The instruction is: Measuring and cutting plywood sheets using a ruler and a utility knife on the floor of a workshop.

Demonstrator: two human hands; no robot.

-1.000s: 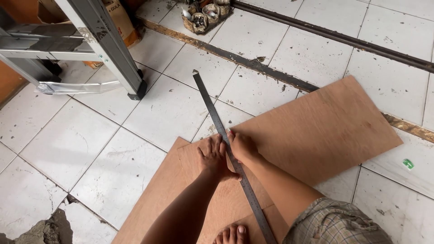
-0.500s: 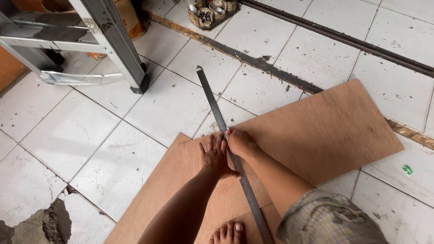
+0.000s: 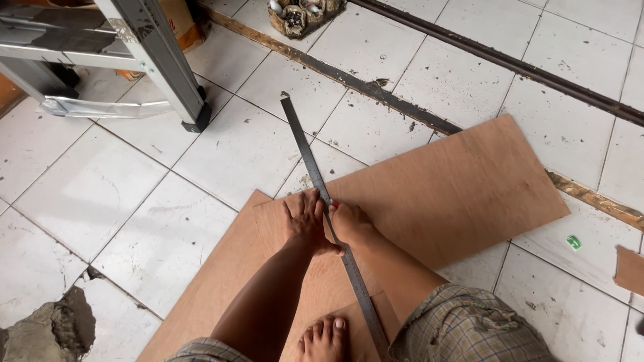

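Observation:
A long steel ruler [image 3: 305, 151] lies diagonally across a brown plywood sheet [image 3: 456, 188] on the white tiled floor, its far end reaching onto the tiles. My left hand [image 3: 303, 222] lies flat with spread fingers on the plywood, against the ruler's left edge. My right hand [image 3: 351, 224] is closed around a small red-tipped tool [image 3: 334, 203], its tip touching the ruler's right edge. What kind of tool it is stays hidden in the fist. My bare foot [image 3: 325, 338] rests on the sheet below the hands.
An aluminium ladder [image 3: 154, 60] stands at the upper left with a brown bag [image 3: 182, 23] behind it. A small basket [image 3: 302, 13] sits at the top. A dark floor track [image 3: 510, 64] crosses the tiles. There is a broken tile [image 3: 47, 328], a green scrap [image 3: 573, 242] and a plywood offcut [image 3: 630, 268].
Both hands and the ruler stay in place on the plywood. Only the camera view has shifted slightly.

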